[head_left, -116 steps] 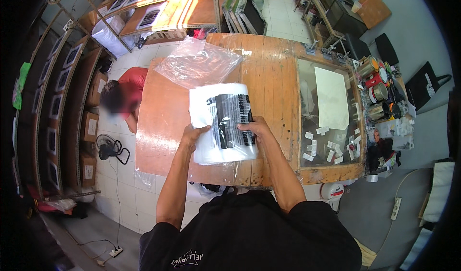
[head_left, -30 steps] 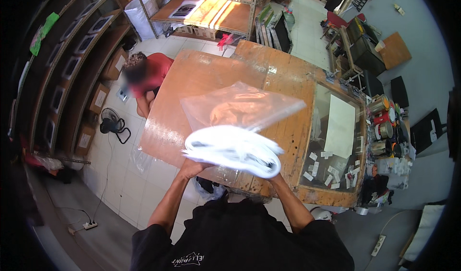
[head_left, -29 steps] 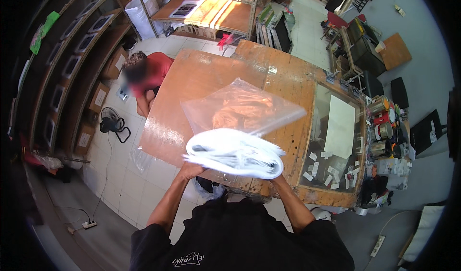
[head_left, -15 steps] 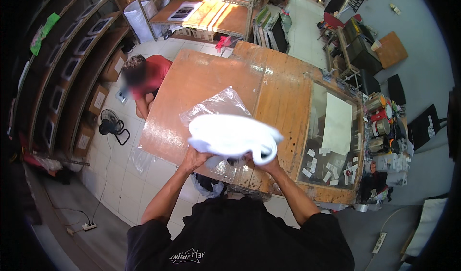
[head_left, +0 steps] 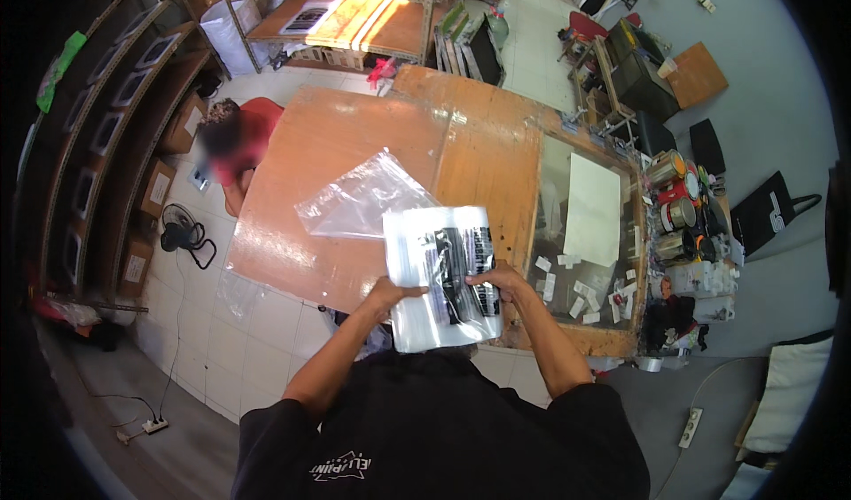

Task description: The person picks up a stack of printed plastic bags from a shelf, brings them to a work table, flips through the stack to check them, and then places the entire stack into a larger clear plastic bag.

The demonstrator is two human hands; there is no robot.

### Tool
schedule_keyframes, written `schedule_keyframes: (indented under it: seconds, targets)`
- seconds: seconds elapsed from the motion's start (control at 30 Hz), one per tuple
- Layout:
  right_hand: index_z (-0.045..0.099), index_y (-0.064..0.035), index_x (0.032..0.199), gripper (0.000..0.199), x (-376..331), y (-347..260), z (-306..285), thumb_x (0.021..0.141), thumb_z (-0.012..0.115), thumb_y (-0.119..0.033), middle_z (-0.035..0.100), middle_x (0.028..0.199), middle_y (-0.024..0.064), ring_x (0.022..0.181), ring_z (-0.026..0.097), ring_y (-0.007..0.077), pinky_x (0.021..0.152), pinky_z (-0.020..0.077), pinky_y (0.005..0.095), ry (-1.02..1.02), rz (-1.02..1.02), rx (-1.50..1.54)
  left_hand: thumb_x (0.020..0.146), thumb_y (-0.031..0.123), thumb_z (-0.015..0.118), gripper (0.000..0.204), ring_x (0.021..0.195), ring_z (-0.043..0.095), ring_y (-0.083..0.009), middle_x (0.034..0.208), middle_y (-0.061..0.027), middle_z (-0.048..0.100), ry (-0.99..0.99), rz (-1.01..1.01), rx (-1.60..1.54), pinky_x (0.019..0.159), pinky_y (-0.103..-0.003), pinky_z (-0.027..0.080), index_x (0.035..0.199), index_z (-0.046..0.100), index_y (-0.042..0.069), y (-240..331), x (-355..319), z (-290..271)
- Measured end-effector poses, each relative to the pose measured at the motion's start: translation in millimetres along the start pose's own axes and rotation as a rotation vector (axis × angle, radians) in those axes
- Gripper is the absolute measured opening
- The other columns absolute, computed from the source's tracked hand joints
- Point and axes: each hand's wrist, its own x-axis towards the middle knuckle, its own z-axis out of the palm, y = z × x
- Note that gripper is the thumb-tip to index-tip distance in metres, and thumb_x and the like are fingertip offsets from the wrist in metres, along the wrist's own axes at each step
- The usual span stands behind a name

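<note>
— Holding what, up front?

— A folded white garment with black print, sealed flat in a clear plastic bag (head_left: 443, 274), raised above the near edge of the wooden worktable (head_left: 355, 154). Left hand (head_left: 387, 292) under the package's lower left side, fingers closed onto the plastic, thumb lying across the front. Right hand (head_left: 499, 280) on the lower right part, fingers curled together and pressed onto the printed face (thumb hidden, so the grip behind cannot be told).

— And underneath?

— A second clear plastic bag (head_left: 359, 203), empty and crumpled, lying on the tabletop just beyond the package, its near corner tucked behind the package's upper left edge. Touching or only overlapping in view: impossible to say.

— Further right?

— A glass-topped section (head_left: 554, 225) set into the table, with a white sheet (head_left: 592, 209) lying on it and small white paper slips (head_left: 567, 283) scattered at its near end. Past the table's right edge, a cluster of round tins and jars (head_left: 678, 199) (colours mixed, contents too small to make out).

— Anyone else about?

— A person in a red top (head_left: 244, 141), low beside the table's left edge, well apart from both hands. Nearby on the tiled floor, a small black fan (head_left: 177, 232). Wooden shelving (head_left: 355, 12) with flat printed pieces along the far side, framed screens (head_left: 106, 128) racked down the left wall.
</note>
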Motion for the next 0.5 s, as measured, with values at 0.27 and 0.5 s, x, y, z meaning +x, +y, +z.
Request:
schedule_keyframes:
  seconds: [0.27, 0.5]
  targets:
    - [0.055, -0.0012, 0.129, 0.057, -45.0, -22.8, 21.7, 0.079, 0.082, -0.006, 0.067, 0.113, 0.0077, 0.103, 0.064, 0.0191, 0.093, 0.0508, 0.0359, -0.032, -0.034, 0.179, 0.089, 0.036, 0.072, 0.071, 0.1, 0.067, -0.03, 0.118, -0.0272, 0.06, 0.338, 0.107, 0.131, 0.082, -0.04, 0.057, 0.132, 0.038, -0.008, -17.2, -3.6, 5.5]
    - [0.06, 0.0007, 0.122, 0.055, -48.1, -20.0, 32.2, 0.074, 0.085, -0.008, 0.07, 0.11, 0.0106, 0.099, 0.066, 0.021, 0.09, 0.0519, 0.0361, 0.073, -0.115, 0.056, 0.093, 0.035, 0.065, 0.063, 0.105, 0.063, -0.0328, 0.118, -0.0284, 0.061, 0.479, 0.264, 0.261, 0.092, -0.04, 0.049, 0.128, 0.039, -0.01, -26.6, -4.0, 25.5]
